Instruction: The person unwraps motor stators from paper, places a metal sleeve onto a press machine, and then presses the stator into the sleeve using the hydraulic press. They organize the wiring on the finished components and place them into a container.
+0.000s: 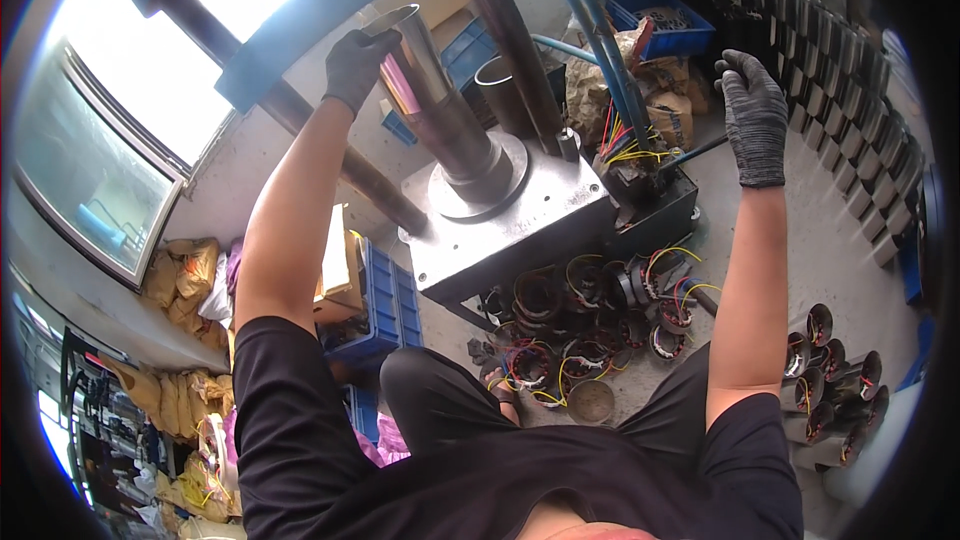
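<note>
My left hand [358,65], in a dark knit glove, grips the top rim of a tall steel tube [432,100] that stands upright on the round seat of a grey metal press block [510,220]. A pink sheet shows inside the tube's upper wall. My right hand [752,112], also gloved, is raised to the right of the machine with fingers spread, holding nothing, just above a thin dark lever [695,152]. A bundle of coloured wires [630,145] sits beside the block.
Several wound motor stators with coloured leads [590,315] lie on the floor below the block. Short steel tubes [830,380] are stacked at the lower right, and more stand in rows [850,90] at the right. Blue crates [385,300] sit to the left. Blue hoses [600,30] run overhead.
</note>
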A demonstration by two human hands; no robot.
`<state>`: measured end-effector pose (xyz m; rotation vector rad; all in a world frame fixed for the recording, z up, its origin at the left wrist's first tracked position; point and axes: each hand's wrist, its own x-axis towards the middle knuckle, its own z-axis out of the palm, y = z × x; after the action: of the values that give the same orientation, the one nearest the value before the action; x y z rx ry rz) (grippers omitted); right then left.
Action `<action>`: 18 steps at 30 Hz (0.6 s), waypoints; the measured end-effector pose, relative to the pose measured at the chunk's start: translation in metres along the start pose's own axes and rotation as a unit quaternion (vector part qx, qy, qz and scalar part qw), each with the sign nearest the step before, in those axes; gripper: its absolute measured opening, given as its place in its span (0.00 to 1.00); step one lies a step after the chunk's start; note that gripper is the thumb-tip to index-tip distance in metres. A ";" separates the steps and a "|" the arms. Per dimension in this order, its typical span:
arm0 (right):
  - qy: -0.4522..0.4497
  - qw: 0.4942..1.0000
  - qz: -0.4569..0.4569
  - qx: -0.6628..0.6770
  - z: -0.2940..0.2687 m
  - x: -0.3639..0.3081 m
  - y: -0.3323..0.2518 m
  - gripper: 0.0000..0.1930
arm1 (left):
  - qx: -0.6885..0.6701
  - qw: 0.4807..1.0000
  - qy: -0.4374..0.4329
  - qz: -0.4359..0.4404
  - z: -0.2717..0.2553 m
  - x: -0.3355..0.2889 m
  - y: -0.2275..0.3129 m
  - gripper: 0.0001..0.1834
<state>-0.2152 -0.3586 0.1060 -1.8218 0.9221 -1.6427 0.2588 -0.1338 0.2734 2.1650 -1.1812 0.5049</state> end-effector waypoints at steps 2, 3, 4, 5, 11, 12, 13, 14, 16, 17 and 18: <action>0.001 0.999 -0.014 -0.030 0.000 0.003 0.012 0.12 | 0.015 1.000 0.012 -0.011 -0.002 -0.005 0.007 0.32; 0.008 0.998 -0.028 -0.059 -0.001 0.005 0.015 0.12 | 0.029 0.999 0.024 -0.017 -0.004 -0.004 0.008 0.33; 0.002 0.999 -0.015 -0.044 -0.001 0.006 0.018 0.11 | 0.029 0.999 0.029 -0.020 -0.005 -0.005 0.008 0.32; 0.002 0.999 -0.018 -0.044 0.000 0.006 0.022 0.11 | 0.028 0.999 0.031 -0.021 -0.006 -0.008 0.006 0.32; -0.019 0.999 0.022 0.022 -0.006 0.001 0.008 0.09 | 0.006 0.999 0.043 0.013 -0.018 -0.017 0.017 0.30; -0.020 0.999 0.020 0.023 -0.007 0.000 0.002 0.09 | -0.011 0.999 0.049 -0.020 -0.017 -0.009 0.007 0.30; -0.038 0.998 0.028 0.041 -0.007 -0.001 -0.002 0.09 | -0.025 0.997 0.056 -0.053 -0.016 -0.001 -0.004 0.29; -0.056 0.996 0.036 0.060 -0.005 -0.001 -0.004 0.10 | -0.038 0.996 0.047 -0.058 -0.016 0.006 -0.016 0.30; -0.054 0.993 0.041 0.095 -0.005 0.000 0.001 0.10 | -0.053 0.996 0.043 -0.060 -0.007 0.011 -0.025 0.31; -0.052 0.988 0.047 0.135 -0.005 0.000 0.003 0.10 | -0.065 0.995 0.041 -0.063 -0.004 0.014 -0.029 0.31; -0.052 0.989 0.047 0.132 -0.005 -0.001 0.002 0.10 | -0.067 0.995 0.039 -0.063 -0.002 0.013 -0.029 0.31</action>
<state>-0.2205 -0.3591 0.1047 -1.6408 0.6975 -1.5174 0.2898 -0.1285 0.2724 2.0702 -1.0005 0.4392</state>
